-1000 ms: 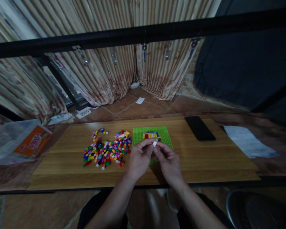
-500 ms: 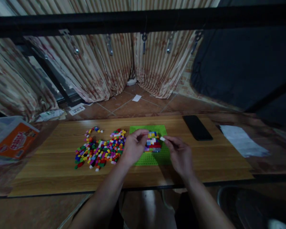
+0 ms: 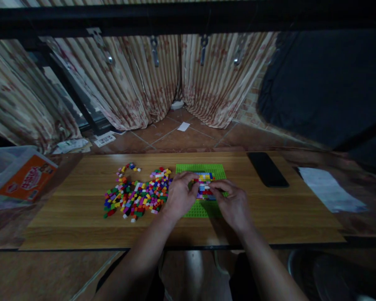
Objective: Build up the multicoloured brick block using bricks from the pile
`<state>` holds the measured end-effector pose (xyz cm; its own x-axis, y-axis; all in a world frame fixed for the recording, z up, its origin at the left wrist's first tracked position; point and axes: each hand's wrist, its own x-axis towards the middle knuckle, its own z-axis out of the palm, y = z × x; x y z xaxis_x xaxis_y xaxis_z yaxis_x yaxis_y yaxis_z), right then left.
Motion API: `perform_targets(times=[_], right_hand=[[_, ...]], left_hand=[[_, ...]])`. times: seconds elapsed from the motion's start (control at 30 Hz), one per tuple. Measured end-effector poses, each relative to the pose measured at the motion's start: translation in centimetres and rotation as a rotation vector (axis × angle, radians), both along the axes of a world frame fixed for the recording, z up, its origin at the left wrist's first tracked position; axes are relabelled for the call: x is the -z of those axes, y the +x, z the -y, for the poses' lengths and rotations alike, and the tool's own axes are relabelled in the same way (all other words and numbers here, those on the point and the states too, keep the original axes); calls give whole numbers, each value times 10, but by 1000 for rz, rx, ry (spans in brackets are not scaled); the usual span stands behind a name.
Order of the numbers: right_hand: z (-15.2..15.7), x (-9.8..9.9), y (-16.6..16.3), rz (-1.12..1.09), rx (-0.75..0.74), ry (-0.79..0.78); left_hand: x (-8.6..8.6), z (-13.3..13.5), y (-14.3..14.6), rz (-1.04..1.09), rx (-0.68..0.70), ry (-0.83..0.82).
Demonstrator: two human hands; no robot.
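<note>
A low structure of multicoloured toy bricks [image 3: 206,177] stands on a green studded baseplate [image 3: 200,211]. My left hand [image 3: 181,193] curls around the structure's left side, thumb and forefinger against it. At the right side, my right hand [image 3: 235,205] pinches a small white brick [image 3: 208,187] over the structure's upper surface. Its fingertips partly cover the brick, and I cannot tell whether it is seated. Left of the baseplate, close by my left hand, lies a spread pile of loose coloured bricks [image 3: 141,196].
The wooden table [image 3: 65,217] carries a black phone [image 3: 267,169] at the right. A white sheet [image 3: 330,190] lies past the right edge. Beyond the left end sits a clear plastic box [image 3: 6,163] with an orange label. Curtains [image 3: 125,92] hang behind.
My right hand has moved left, bringing the white brick from beside the structure to over it. My left hand stays at the structure's left side. The view has shifted slightly.
</note>
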<state>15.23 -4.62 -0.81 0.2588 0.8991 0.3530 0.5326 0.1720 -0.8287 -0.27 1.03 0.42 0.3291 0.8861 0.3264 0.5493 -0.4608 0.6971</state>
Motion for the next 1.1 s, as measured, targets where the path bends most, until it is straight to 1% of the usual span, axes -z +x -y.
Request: perform_targets(times=[0.13, 0.3, 0.43, 0.63, 0.77, 0.97, 1.1], right_hand=[[-1, 0, -1, -42, 21, -12], [0, -3, -1, 74, 83, -4], [1, -4, -1, 110, 110, -12], [0, -4, -3, 151, 138, -17], [-2, -2, -4, 116, 170, -28], [-4, 2, -2, 42, 170, -42], [-4, 1, -1, 32, 175, -65]], left_hand=[[0, 2, 1, -3, 0, 4], [-2, 4, 4, -17, -20, 9], [-3, 5, 5, -29, -27, 23], [7, 7, 9, -14, -58, 46], [11, 9, 14, -20, -100, 55], [9, 10, 21, 10, -183, 14], [9, 10, 22, 9, -186, 6]])
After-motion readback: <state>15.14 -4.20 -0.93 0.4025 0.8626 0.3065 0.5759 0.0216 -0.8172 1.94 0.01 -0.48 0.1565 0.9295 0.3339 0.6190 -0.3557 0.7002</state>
